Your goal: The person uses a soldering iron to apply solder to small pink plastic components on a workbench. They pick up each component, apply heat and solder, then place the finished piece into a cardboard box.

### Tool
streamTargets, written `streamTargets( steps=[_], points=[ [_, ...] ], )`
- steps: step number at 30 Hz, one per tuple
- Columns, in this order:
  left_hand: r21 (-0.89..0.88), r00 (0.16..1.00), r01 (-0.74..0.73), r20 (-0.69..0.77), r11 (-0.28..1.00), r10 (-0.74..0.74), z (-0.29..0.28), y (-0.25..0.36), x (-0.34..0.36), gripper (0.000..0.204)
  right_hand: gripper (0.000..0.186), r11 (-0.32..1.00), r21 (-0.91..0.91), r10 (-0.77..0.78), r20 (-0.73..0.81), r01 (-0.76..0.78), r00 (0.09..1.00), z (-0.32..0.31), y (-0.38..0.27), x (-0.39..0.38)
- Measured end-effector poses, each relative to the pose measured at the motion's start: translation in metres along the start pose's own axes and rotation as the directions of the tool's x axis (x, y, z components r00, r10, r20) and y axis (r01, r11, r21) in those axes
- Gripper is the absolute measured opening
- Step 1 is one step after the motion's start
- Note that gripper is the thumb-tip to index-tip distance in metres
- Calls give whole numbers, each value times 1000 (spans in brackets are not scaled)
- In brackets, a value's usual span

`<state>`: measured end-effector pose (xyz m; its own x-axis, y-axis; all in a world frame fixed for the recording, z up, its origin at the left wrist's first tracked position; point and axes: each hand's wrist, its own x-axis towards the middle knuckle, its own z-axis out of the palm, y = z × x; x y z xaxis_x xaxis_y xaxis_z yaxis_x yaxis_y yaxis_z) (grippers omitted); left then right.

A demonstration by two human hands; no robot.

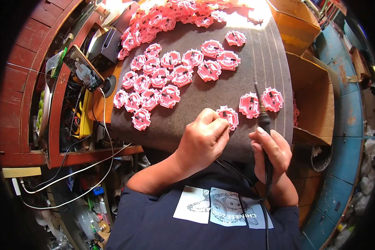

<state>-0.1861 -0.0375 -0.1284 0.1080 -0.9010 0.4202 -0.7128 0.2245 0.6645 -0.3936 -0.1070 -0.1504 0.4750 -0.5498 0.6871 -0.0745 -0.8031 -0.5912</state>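
Note:
My right hand (273, 152) grips a soldering iron (263, 118) with a black handle and a thin metal tip pointing away from me. Its cord runs down over my shirt. My left hand (204, 135) is closed in a pinch at the left edge of a pink plastic part (229, 118); whatever lies between the fingertips is hidden. Just beyond the iron's handle, one pink part (249, 105) sits to its left and another pink part (272, 99) to its right. Each has a frilled rim and small dark components inside.
Several similar parts (160, 77) lie spread over the dark mat (221, 92), with a big heap (166, 18) behind them. A phone (83, 68) stands at left, with a white cable (109, 135) hanging from it. Cardboard boxes (316, 98) line the right side.

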Motion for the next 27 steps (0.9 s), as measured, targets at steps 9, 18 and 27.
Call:
streamTargets(
  steps=[9, 18, 27],
  points=[
    [-20, 1000, -14, 20, 1000, 15, -2, 1, 2, 14, 64, 1000, -14, 16, 149, -14, 989, 20, 0, 33],
    [-31, 1000, -8, 5, 999, 8, -1, -2, 0, 18, 66, 998, -14, 56, 247, -54, 967, 23, 3, 41],
    [-31, 1000, -10, -4, 999, 9, 1, -4, -1, 18, 64, 998, -32, 62, 233, -56, 970, 24, 5, 40]
  ],
)
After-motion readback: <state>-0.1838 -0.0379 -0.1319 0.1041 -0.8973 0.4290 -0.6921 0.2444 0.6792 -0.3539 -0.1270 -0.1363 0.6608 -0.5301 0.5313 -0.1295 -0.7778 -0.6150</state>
